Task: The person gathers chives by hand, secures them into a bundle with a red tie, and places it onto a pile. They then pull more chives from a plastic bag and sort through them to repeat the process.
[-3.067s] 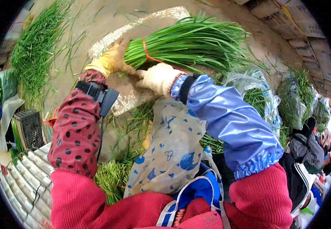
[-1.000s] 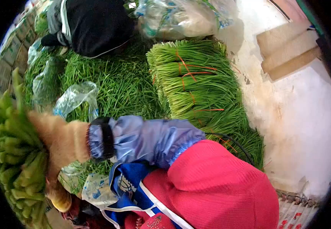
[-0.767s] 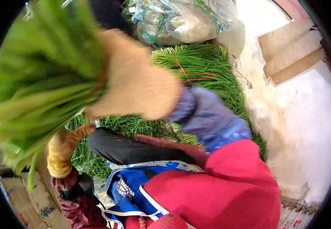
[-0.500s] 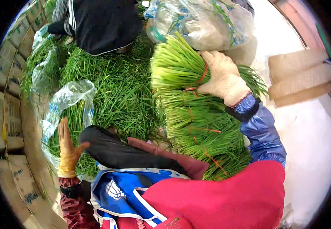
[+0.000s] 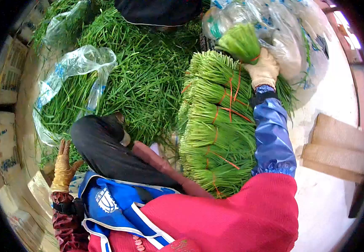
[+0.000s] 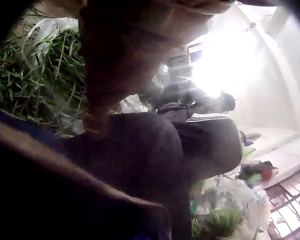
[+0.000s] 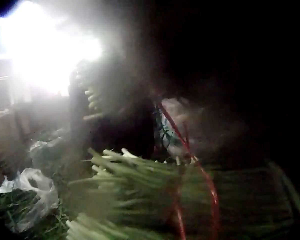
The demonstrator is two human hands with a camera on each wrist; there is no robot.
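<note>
My right hand (image 5: 264, 69), in a white glove, grips a tied bundle of green chives (image 5: 240, 41) by its red band, at the far end of a stack of tied bundles (image 5: 215, 130). In the right wrist view, dark and blurred, the stacked bundles' cut ends (image 7: 135, 185) and a red band (image 7: 210, 195) show. My left hand (image 5: 62, 164), in a tan glove, is low on the left with fingers spread and holds nothing, beside my black trouser knee (image 5: 106, 149). A blurred glove finger (image 6: 102, 75) fills the left wrist view.
Loose chives (image 5: 148, 71) cover the floor ahead, with clear plastic bags (image 5: 77, 67) among them and filled bags (image 5: 287, 25) behind the stack. Another person in black (image 5: 161, 8) sits at the far edge. Cardboard boxes (image 5: 9, 80) line the left, steps (image 5: 337, 147) the right.
The bundle both hands held on the floor was swung right and carried by my right hand to the stack's far end. My left hand let go and dropped to my left side.
</note>
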